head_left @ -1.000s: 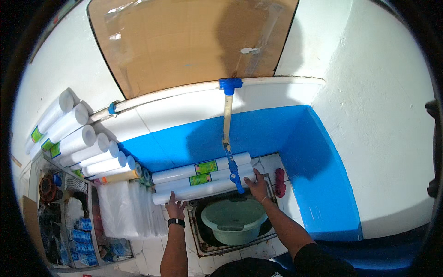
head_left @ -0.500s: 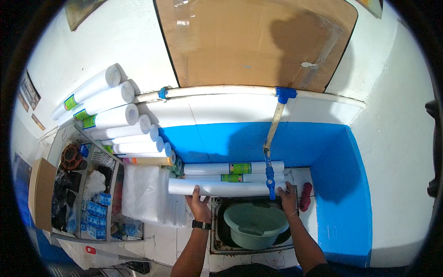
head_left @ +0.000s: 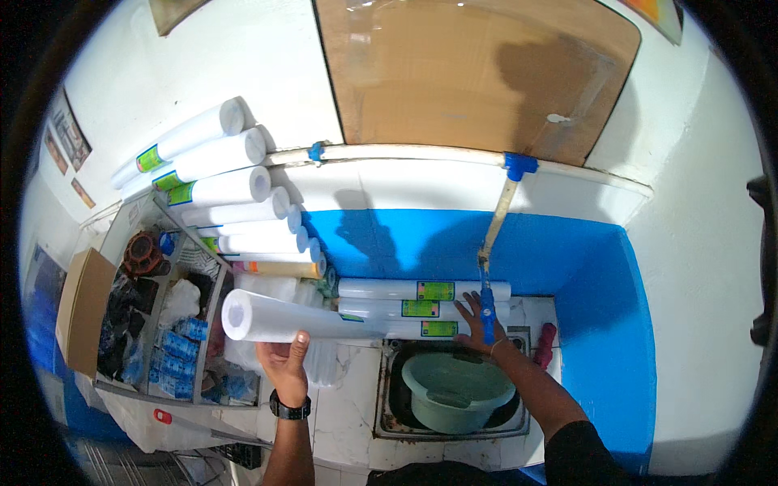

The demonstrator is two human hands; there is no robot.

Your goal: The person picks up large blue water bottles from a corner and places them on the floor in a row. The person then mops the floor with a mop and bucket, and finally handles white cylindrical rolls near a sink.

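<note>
Two hands (head_left: 285, 362), three white filter cartridges (head_left: 421, 291)

Left hand (head_left: 285, 362) raised, fingers curled in a grip; right hand (head_left: 476, 324) outstretched, fingers spread flat.

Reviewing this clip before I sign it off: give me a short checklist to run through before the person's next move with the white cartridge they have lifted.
1. Left hand grips the lifted white cartridge from below: ok.
2. Right hand rests on the wrapped cartridges behind the sink: ok.
3. Lifted cartridge's far end free of that row: cannot tell, it overlaps it.
4. Blue tap beside the right hand, open or shut: cannot tell.
5. Green basin sits in the sink, clear of both hands: ok.
</note>
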